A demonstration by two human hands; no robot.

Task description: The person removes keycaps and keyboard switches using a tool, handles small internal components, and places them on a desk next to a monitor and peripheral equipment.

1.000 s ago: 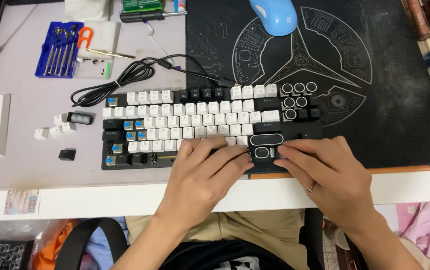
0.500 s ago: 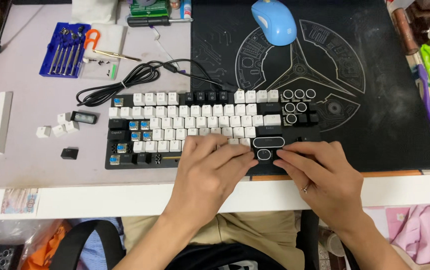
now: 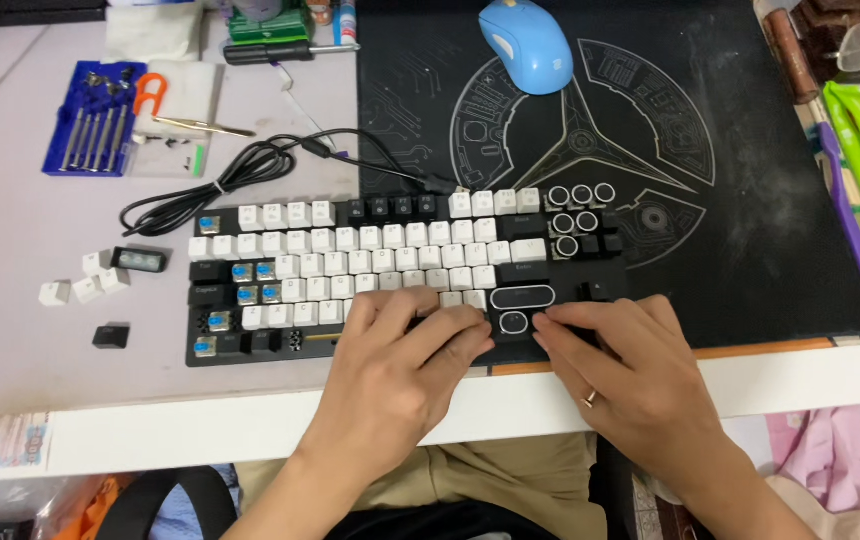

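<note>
A black keyboard (image 3: pixel 350 270) with white and black keycaps lies across the table, its right part on a black desk mat (image 3: pixel 750 200). Some keys on its left side lack caps and show blue switches. My left hand (image 3: pixel 400 370) rests on the bottom row near the middle, fingers pressed onto the keys. My right hand (image 3: pixel 630 375), with a ring on one finger, lies on the bottom right corner just below two oval black keycaps (image 3: pixel 520 308). What sits under either palm is hidden.
Loose white keycaps (image 3: pixel 85 280) and a black one (image 3: pixel 110 336) lie left of the keyboard. A coiled black cable (image 3: pixel 240 175), a blue screwdriver set (image 3: pixel 90 120) and tweezers (image 3: pixel 200 127) sit behind. A blue mouse (image 3: pixel 525 45) is on the mat.
Both hands stay on the keyboard's bottom row, barely shifting. The camera view has tilted a little, so the table appears slightly lower and to the right.
</note>
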